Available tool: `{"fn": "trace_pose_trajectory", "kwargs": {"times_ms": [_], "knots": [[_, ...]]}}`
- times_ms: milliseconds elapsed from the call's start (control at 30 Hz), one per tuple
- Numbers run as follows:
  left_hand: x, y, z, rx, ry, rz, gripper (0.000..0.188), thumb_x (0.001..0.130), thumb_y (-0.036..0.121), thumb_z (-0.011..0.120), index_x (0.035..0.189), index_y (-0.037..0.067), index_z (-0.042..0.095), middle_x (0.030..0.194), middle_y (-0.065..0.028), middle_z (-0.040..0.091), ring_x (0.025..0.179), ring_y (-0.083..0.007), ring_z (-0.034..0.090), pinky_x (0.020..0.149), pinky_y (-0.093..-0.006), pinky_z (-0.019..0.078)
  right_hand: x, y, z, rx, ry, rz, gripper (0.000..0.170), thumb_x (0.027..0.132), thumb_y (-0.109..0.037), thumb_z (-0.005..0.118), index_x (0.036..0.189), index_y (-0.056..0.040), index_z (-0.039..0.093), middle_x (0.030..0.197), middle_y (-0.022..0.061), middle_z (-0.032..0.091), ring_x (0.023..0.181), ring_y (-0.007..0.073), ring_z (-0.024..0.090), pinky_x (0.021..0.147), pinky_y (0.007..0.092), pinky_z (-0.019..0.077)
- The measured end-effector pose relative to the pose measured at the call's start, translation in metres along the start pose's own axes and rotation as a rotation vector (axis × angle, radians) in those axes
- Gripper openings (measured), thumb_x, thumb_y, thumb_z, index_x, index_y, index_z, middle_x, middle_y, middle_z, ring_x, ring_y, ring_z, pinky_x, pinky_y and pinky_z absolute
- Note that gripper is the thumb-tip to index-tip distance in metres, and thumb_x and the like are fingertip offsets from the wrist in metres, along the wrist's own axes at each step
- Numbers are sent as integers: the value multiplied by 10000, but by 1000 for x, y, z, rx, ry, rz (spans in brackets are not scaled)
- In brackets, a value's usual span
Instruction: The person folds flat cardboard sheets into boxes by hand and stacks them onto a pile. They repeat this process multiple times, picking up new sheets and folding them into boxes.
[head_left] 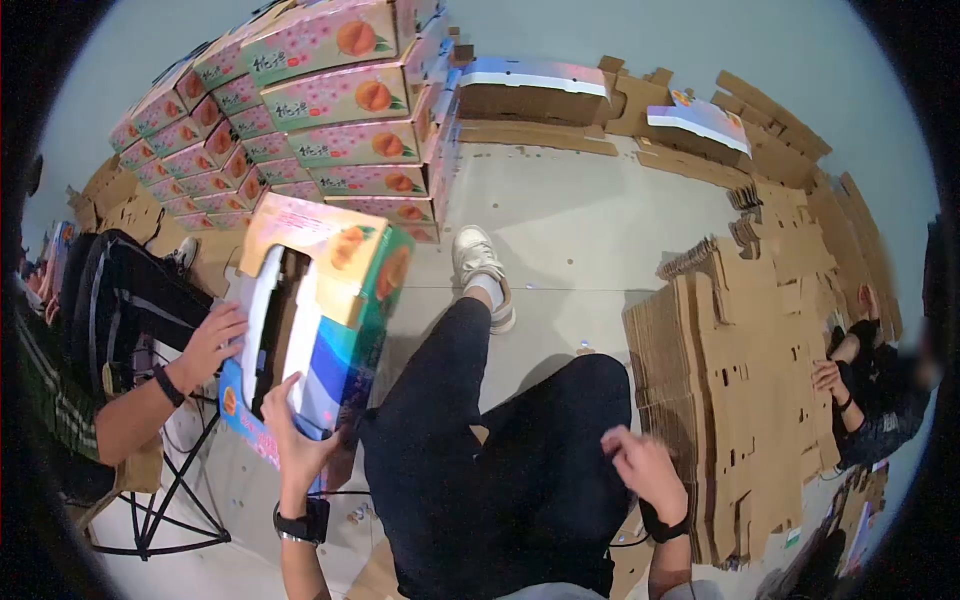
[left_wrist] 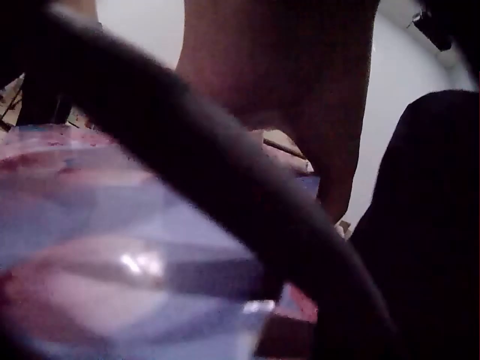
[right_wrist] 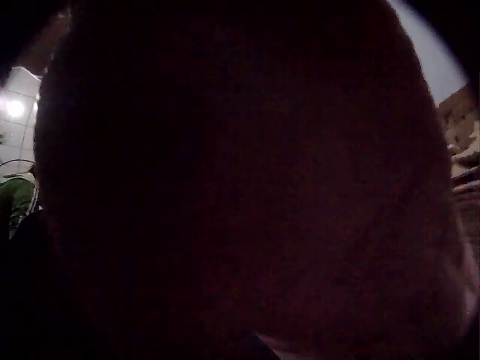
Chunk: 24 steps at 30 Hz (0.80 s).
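A printed peach gift box (head_left: 335, 335) stands tilted on the left, with a long slot showing white flaps in its upper face. My left hand (head_left: 298, 440) grips its near end, fingers at the slot's edge and thumb toward the right side. In the left wrist view, the glossy printed box surface (left_wrist: 97, 277) lies blurred below the hand. Another person's hand (head_left: 215, 340) rests along the box's left side. My right hand (head_left: 648, 468) is loosely curled and holds nothing, between my thigh and a stack of flat cardboard (head_left: 770, 380). The right wrist view is mostly dark.
Finished peach boxes (head_left: 345, 95) are piled high at the back left. Cardboard pieces (head_left: 630, 105) and a partly formed box (head_left: 535, 90) line the wall. A black-framed stool (head_left: 160, 510) stands at left. Another person (head_left: 870, 400) sits beyond the cardboard stack.
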<state>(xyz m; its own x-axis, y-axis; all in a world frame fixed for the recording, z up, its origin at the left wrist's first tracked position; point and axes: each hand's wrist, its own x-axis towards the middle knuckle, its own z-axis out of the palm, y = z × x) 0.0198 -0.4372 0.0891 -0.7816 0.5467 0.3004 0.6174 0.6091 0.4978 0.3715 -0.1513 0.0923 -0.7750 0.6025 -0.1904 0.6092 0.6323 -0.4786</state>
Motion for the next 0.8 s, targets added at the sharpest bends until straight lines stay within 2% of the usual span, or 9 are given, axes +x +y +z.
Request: {"fn": "trace_pose_trajectory", "kwargs": {"times_ms": [67,133,200,333,433,533,667,767,800], "knots": [[-2,12,-10,-95,111,37,846,523,155,793,1280,43,435,1178,-130,474,1135,-317,427,1016,-410,309,1,-9,-8,194,146,-70,75,761,-2,542,702,-39,571,763,128,620,748,319,607,662,398,469],[-5,30,-20,-148,116,9,843,546,181,774,1298,44,420,1241,-123,452,1198,-294,400,1048,-400,287,0,-6,-3,257,478,-373,112,690,72,529,683,-39,543,796,89,600,745,286,583,656,381,453],[-12,48,-31,-144,76,-13,884,589,266,782,1335,5,388,1340,-120,423,1290,-275,360,1104,-396,231,-8,-1,12,342,564,-362,126,661,84,515,681,-39,532,780,91,593,729,274,583,646,345,453],[-27,87,-46,-87,158,166,842,516,97,765,1295,61,445,1215,-134,422,1193,-306,389,1055,-393,282,-24,-8,40,526,815,-472,189,671,134,436,750,-18,517,771,138,561,654,262,551,573,314,444],[-42,117,-57,-8,204,236,835,491,50,744,1280,67,470,1202,-137,425,1188,-317,393,1054,-394,284,-41,9,58,732,680,-493,143,680,124,446,687,-13,488,652,115,507,592,259,528,536,332,420],[-50,124,-60,-39,248,319,825,534,142,759,1296,42,461,1247,-140,465,1201,-310,413,1059,-394,283,-44,22,41,574,659,-521,133,679,116,455,622,-5,454,602,117,454,536,264,498,496,323,384],[-42,129,-57,-76,272,332,827,606,237,759,1329,25,418,1311,-122,457,1251,-275,394,1079,-393,259,-22,95,44,607,742,-187,138,714,103,405,631,18,474,584,107,476,536,178,490,516,292,381],[-33,136,-49,-74,283,286,817,605,223,755,1325,26,423,1312,-113,458,1253,-269,392,1081,-391,258,5,115,16,577,801,-141,267,822,-26,384,938,-4,623,917,132,621,885,237,603,825,343,468],[-30,134,-44,-97,290,266,810,594,199,751,1319,33,432,1314,-107,455,1251,-264,393,1078,-388,264,15,121,10,573,791,-142,267,822,-26,384,938,-4,623,917,132,621,885,237,603,825,343,468]]}}
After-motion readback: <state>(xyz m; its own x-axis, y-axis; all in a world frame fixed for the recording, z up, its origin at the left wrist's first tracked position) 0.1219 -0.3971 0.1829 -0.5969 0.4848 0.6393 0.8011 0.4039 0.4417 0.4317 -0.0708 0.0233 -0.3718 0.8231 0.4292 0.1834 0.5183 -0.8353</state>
